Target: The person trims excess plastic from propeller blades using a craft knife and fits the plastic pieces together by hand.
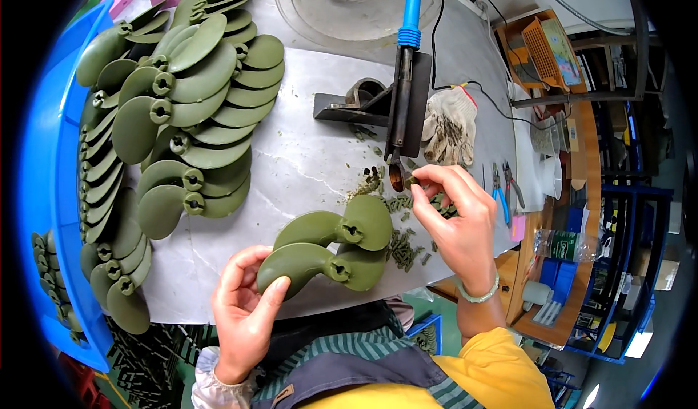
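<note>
My left hand grips the blade of an olive-green two-bladed propeller, thumb on top. A second green propeller lies just beyond it, partly overlapped. My right hand has thumb and forefinger pinched together near the dark brown tip of a soldering iron; what they hold, if anything, is too small to name. The blue-handled iron is fixed tip toward me on a dark metal stand. Small green offcuts are scattered below the tip, partly behind my right hand.
Stacked green propellers cover the table's left side, beside a blue bin. To the right lie a stained white glove, blue-handled pliers and a plastic bottle. A black cable runs across the table's right side.
</note>
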Action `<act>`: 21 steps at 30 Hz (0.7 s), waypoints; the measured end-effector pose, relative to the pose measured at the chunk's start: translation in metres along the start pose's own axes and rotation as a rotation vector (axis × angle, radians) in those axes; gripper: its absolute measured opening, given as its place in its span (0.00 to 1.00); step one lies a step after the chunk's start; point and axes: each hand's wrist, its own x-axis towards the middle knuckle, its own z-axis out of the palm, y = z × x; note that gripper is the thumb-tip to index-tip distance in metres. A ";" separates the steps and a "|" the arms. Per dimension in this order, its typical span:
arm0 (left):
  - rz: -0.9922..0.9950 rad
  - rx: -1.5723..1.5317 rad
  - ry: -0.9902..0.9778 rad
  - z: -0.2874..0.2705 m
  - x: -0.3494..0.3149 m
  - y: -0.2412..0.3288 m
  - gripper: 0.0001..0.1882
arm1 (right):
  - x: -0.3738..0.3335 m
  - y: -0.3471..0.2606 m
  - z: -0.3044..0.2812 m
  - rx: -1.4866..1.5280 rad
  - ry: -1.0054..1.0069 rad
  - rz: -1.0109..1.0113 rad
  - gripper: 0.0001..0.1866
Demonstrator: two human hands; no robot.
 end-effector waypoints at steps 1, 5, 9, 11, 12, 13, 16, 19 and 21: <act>0.000 -0.002 0.000 0.000 0.000 0.000 0.22 | -0.002 -0.002 -0.002 0.048 -0.006 0.056 0.10; 0.011 0.007 -0.005 0.001 0.001 -0.002 0.22 | -0.006 -0.001 -0.003 0.101 -0.010 0.102 0.10; 0.016 0.031 -0.009 0.002 0.001 -0.002 0.21 | -0.008 0.005 0.000 0.113 0.010 0.089 0.11; 0.022 0.034 -0.004 0.003 0.001 -0.002 0.21 | -0.007 0.005 0.001 0.111 0.002 0.071 0.10; 0.027 0.035 0.003 0.003 0.001 -0.002 0.21 | -0.005 0.005 0.003 0.088 0.007 0.046 0.10; 0.027 0.035 0.003 0.004 0.001 -0.002 0.21 | -0.004 0.004 0.005 0.065 0.012 0.021 0.10; 0.022 0.034 0.011 0.004 0.000 -0.002 0.21 | 0.000 0.005 0.007 -0.059 0.020 -0.034 0.08; 0.034 0.040 0.015 0.005 0.001 -0.002 0.22 | 0.004 0.007 0.011 -0.069 0.017 -0.034 0.07; 0.025 0.032 0.005 0.005 0.001 -0.002 0.22 | 0.005 0.008 0.012 -0.071 0.007 -0.031 0.07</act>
